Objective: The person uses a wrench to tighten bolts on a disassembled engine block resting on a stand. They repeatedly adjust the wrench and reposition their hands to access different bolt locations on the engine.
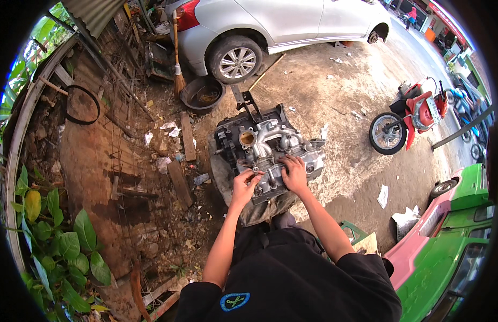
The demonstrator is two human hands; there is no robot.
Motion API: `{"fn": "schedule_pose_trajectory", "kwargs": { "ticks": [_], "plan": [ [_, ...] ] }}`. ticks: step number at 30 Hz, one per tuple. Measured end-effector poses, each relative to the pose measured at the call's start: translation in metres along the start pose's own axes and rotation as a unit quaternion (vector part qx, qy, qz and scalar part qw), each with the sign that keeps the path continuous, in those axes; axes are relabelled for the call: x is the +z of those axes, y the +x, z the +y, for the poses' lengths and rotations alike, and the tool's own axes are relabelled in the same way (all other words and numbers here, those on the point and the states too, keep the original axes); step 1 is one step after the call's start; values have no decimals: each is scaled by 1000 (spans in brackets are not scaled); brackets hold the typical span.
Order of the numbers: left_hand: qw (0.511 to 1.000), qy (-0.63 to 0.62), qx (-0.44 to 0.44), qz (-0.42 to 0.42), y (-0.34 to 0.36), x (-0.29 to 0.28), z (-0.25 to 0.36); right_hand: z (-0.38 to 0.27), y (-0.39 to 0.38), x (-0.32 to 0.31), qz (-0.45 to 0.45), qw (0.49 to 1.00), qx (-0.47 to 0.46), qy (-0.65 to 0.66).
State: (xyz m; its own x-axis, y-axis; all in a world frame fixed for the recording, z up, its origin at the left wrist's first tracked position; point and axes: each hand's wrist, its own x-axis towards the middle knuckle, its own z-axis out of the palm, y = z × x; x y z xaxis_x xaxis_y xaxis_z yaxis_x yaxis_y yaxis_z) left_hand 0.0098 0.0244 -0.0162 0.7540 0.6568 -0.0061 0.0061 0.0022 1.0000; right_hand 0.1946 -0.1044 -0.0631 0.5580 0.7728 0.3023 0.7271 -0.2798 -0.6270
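A metal engine [265, 150] with a silver intake manifold and a round brass-coloured opening [248, 138] rests on a grey cloth-covered stand in the middle. My left hand [244, 188] is at the near left part of the engine, thumb and fingertips pinched on something small that I cannot make out, beside a short silver tube [271, 180]. My right hand [293, 174] lies on the engine just right of that tube, fingers slightly bent and apart, touching the metal. A black bracket [249, 104] sticks up at the engine's far end.
A silver car [292, 21], broom [178, 80] and black basin [202, 94] are beyond. A red motorbike [420, 115] and green-pink van [442, 241] stand right. Wooden planks [180, 185], rubble, rusty sheet [88, 161] and plants [72, 247] lie left. A distant person [411, 16] is top right.
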Motion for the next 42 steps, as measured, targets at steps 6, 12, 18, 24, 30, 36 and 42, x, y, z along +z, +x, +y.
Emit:
{"fn": "schedule_pose_trajectory", "kwargs": {
  "ticks": [6,12,18,24,30,36,42],
  "plan": [
    [989,116,44,-82,12,11,1,-3,0,-1,2,1000,5,-6],
    [973,196,82,-94,13,22,18,-4,0,-2,-3,1000,4,-4],
    [963,222,37,-145,20,25,18,0,0,1,-3,1000,-3,-8],
    [987,146,54,-38,10,11,-22,1,0,2,0,1000,0,-11],
    [930,-299,-90,195,-61,-19,-83,-1,0,0,-2,1000,3,-3],
    [764,-565,-173,261,-109,-13,-132,-1,0,0,1,1000,-3,-1],
    [851,-482,-86,193,-77,-19,-75,0,-1,2,2,1000,-3,1]
  ]
}}
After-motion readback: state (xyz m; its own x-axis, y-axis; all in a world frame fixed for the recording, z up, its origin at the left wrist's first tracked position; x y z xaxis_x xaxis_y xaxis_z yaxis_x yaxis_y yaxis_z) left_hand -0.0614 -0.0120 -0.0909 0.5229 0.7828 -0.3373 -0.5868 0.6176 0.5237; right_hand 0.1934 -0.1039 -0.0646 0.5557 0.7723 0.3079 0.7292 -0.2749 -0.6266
